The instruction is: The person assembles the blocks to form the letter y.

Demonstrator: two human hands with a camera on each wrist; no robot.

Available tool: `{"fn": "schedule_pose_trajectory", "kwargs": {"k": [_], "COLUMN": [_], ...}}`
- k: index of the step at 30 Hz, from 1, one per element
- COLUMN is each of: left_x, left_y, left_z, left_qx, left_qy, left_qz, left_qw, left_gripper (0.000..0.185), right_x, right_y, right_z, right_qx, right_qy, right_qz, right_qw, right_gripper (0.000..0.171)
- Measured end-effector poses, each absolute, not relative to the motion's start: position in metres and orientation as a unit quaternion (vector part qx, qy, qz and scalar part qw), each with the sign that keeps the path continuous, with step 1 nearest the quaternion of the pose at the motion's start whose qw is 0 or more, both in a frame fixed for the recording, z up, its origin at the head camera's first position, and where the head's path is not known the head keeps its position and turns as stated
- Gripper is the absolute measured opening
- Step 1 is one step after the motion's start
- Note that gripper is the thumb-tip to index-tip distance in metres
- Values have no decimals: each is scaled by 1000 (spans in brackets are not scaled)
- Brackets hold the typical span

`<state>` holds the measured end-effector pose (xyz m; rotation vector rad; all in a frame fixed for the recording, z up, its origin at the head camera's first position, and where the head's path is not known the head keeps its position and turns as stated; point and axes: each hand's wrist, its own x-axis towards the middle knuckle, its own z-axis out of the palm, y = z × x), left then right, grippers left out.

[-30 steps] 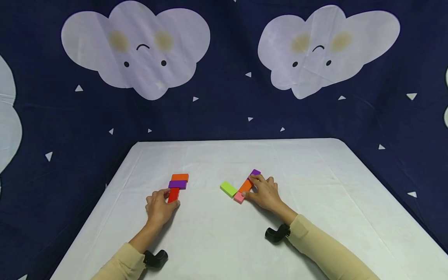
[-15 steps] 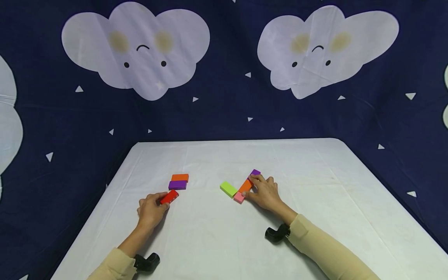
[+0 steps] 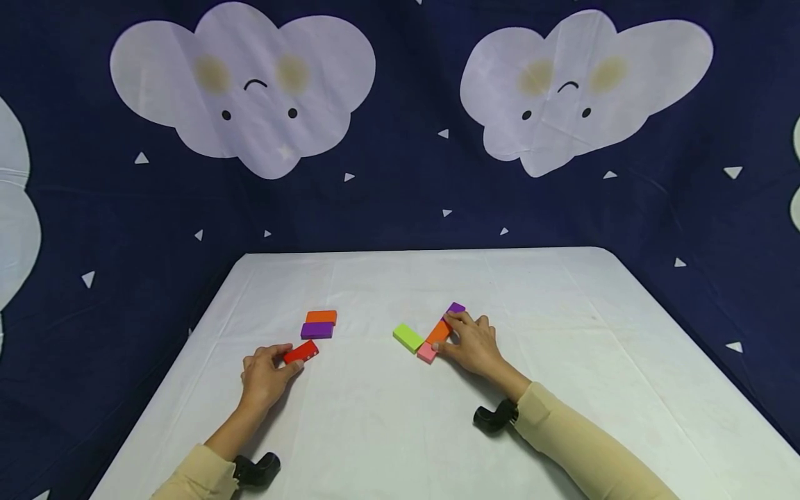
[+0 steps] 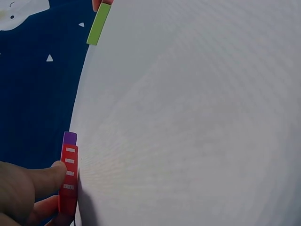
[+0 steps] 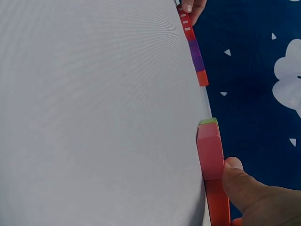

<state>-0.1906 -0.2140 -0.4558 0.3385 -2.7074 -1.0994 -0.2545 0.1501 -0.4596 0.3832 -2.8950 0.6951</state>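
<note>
My left hand (image 3: 264, 378) pinches a red block (image 3: 302, 352) between thumb and fingers, low at the table's left side. White marks run along that block's side in the left wrist view. Just beyond it lie a purple block (image 3: 317, 330) and an orange block (image 3: 321, 317), side by side. Toward the right, my right hand (image 3: 475, 345) grips a slanted end-to-end row: a pink block (image 3: 427, 353), another orange block (image 3: 439, 332) and another purple block (image 3: 457, 307). Its thumb (image 5: 237, 176) presses near the pink block's end. A lime green block (image 3: 408, 338) touches the pink end at an angle.
All the blocks are on a white-covered table (image 3: 387, 423). Behind it hangs a dark blue cloth (image 3: 400, 201) with cloud and triangle prints. A black curved piece is on each wrist, the right one (image 3: 495, 418) close over the table.
My left hand has drawn the red block away from the purple block, toward the lower left, and turned it from lengthwise to slanted. My right hand and its row have stayed put.
</note>
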Motion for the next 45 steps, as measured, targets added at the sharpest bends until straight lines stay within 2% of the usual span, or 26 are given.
{"fn": "schedule_pose_trajectory", "kwargs": {"k": [8, 13, 25, 45], "left_x": [-190, -192, -226, -278], "left_y": [-214, -210, -189, -145], "left_z": [-457, -449, -424, -428], "left_qx": [98, 91, -14, -116], "left_qy": [-923, -919, -909, -895], "left_qz": [-352, -369, -402, -431], "left_qw": [123, 107, 109, 27], "left_gripper": [34, 34, 35, 32], "right_x": [-254, -254, -255, -255], "right_y": [151, 151, 151, 150], "right_z": [-460, -461, -462, -461], "right_qx": [123, 122, 125, 127], "right_qy": [-962, -962, -962, -962], "right_qz": [235, 234, 232, 233], "right_qw": [63, 62, 65, 72], "right_gripper": [70, 70, 71, 71]}}
